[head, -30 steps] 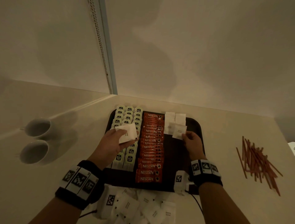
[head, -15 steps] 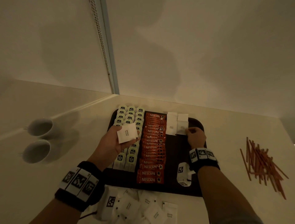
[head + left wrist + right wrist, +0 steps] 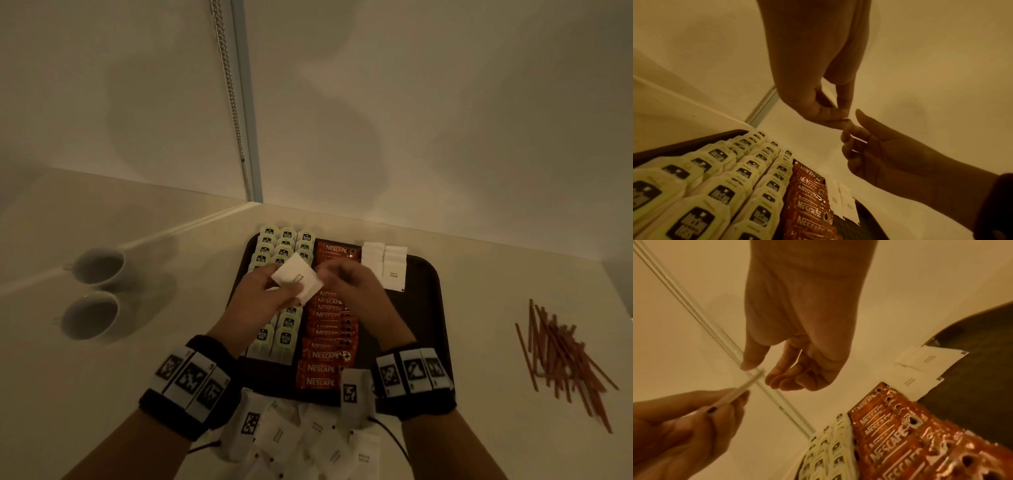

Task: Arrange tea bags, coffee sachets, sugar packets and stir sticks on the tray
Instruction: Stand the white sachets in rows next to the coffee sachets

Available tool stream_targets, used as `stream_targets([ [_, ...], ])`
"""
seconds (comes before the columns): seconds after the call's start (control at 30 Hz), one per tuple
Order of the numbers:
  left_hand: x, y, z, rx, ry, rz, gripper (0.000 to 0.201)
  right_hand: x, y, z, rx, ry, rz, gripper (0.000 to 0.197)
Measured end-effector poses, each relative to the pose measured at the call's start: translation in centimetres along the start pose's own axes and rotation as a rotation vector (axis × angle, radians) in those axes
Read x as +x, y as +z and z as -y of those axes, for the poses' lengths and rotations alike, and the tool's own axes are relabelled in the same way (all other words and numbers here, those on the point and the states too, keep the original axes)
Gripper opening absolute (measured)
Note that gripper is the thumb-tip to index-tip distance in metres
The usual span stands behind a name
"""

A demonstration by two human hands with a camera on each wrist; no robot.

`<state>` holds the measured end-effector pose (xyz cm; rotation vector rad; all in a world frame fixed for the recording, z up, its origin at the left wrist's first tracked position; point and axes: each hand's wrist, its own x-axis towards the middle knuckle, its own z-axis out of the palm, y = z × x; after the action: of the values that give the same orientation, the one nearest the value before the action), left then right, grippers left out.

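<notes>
Pinching a small white paper sugar packet point(image 3: 298, 279) between thumb and fingers, the left hand point(image 3: 263, 301) is holding it above the dark rectangular plastic tray point(image 3: 426, 308). Beside it, the right hand point(image 3: 356, 291) is reaching for the packet's edge with loosely curled, empty fingers.

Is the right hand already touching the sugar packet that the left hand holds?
Cannot tell. In the right wrist view the right hand's thumb tip reaches the sugar packet's edge, but blur hides contact; the left hand pinches it.
</notes>
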<state>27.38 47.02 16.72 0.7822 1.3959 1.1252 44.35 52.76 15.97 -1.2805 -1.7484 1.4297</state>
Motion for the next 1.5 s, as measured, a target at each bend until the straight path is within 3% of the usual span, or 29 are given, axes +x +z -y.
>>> stream_targets([
  [0.07, 0.0, -0.1, 0.0, 0.08, 0.051, -0.051, 0.026, -0.6, 0.9, 0.5, 0.059, -0.006, 0.003, 0.011],
  [0.2, 0.0, -0.5, -0.3, 0.008, 0.069, -0.149, 0.01, -1.8, 1.6, 0.5, 0.223, 0.085, -0.056, 0.013],
  [0.4, -0.6, -0.3, -0.2, 0.093, 0.033, -0.077, 0.008, -2.3, 0.7, -1.2, 0.38, 0.222, -0.18, 0.017],
  [0.6, -2.8, -4.6, 1.5, 0.257, -0.085, 0.077, 0.017, -0.4, -4.2, -7.9, 0.089, 0.451, -0.476, 0.025],
  [0.73, -5.0, -8.3, 3.8, 0.276, -0.188, -0.015, 0.019, 0.7, -5.8, -10.4, 0.015, 0.542, -0.522, 0.032],
  [0.93, -7.6, -11.7, 6.1, 0.242, -0.298, -0.158, 0.018, 2.1, -5.6, -11.1, -0.064, 0.533, -0.516, 0.034],
  [1.23, -9.9, -14.0, 7.1, 0.163, -0.411, -0.24, 0.019, 2.7, -5.1, -11.0, -0.23, 0.513, -0.564, 0.033],
  [1.37, -10.3, -14.8, 7.4, 0.168, -0.413, -0.25, 0.018, 2.6, -4.8, -10.7, -0.3, 0.489, -0.591, 0.023],
  [1.5, -11.1, -15.5, 7.5, 0.178, -0.389, -0.271, 0.019, 1.3, -4.5, -8.5, -0.276, 0.353, -0.48, 0.022],
])
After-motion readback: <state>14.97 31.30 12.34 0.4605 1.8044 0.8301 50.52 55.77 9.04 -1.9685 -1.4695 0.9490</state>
